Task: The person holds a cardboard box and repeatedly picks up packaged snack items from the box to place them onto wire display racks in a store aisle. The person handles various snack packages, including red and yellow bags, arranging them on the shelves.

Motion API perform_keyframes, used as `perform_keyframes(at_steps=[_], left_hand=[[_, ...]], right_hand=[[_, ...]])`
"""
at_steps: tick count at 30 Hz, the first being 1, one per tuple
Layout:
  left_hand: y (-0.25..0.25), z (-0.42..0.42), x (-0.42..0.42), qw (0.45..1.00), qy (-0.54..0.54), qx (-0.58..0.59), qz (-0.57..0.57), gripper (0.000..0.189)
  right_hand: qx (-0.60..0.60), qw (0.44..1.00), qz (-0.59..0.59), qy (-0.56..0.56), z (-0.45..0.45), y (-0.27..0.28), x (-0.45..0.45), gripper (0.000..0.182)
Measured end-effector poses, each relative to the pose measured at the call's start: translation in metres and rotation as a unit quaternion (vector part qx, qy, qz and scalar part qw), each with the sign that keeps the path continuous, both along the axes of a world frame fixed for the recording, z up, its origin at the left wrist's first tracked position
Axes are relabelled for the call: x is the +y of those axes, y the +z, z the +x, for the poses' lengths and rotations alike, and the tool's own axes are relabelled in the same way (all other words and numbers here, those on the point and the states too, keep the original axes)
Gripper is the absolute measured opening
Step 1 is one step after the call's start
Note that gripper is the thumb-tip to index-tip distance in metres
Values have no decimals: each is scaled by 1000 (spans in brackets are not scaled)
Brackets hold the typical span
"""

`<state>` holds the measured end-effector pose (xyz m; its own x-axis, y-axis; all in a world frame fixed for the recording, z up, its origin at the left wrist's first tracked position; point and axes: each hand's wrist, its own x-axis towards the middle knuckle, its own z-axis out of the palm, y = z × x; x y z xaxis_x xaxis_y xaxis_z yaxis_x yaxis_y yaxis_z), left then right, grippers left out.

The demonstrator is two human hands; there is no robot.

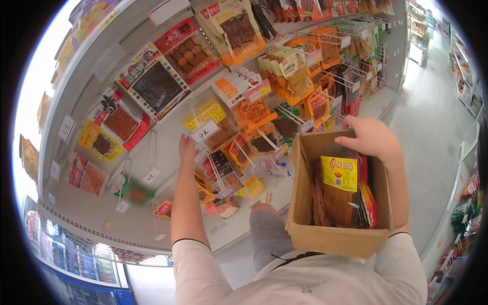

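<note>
My left hand [188, 149] reaches up to a hanging snack pack with a yellow label [207, 116], beside a price tag [204, 130] on the hook's end. Its fingers are partly hidden, so whether they touch the pack is unclear. A cardboard box [337, 240] rests against my body, inside the bend of my right arm. My right hand [362, 137] is at the box's far rim, thumb over the inside, fingers beyond the edge. Inside the box stands a clear snack pack with a yellow label [339, 173], with red and dark packs beside it.
A shelf rack with wire hooks holds many hanging snack packs, among them a large dark-windowed pack [158, 85] and an orange-and-white pack [246, 103]. Price tags stick out on the hooks. An aisle floor [423, 110] runs along the right, with another stocked shelf [463, 206] beyond.
</note>
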<state>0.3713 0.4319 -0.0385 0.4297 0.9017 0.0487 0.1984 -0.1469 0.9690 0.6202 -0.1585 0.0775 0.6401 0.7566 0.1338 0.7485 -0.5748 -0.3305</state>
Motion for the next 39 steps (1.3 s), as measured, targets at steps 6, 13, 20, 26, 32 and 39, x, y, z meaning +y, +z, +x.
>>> perform_keyframes(at_steps=[6, 13, 20, 26, 32, 39], left_hand=[[11, 22, -22, 1000, 4, -7, 6, 46], [-11, 25, -44, 988, -107, 54, 102, 39], [6, -38, -147, 991, -104, -58, 54, 22], [16, -65, -176, 946, -115, -262, -150, 28], [8, -68, -242, 987, -58, -152, -2, 12], [70, -69, -268, 931, 20, -274, 242, 18]], right_hand=[[-9, 1000, 16, -3, 4, -3, -4, 53], [-15, 999, 28, 1, 8, -11, -6, 52], [-15, 999, 45, -3, 13, -17, -15, 45], [-15, 999, 39, 4, 15, -19, -10, 44], [-20, 999, 33, 11, 14, -16, -10, 53], [-15, 1000, 14, 15, 14, -15, -5, 56]])
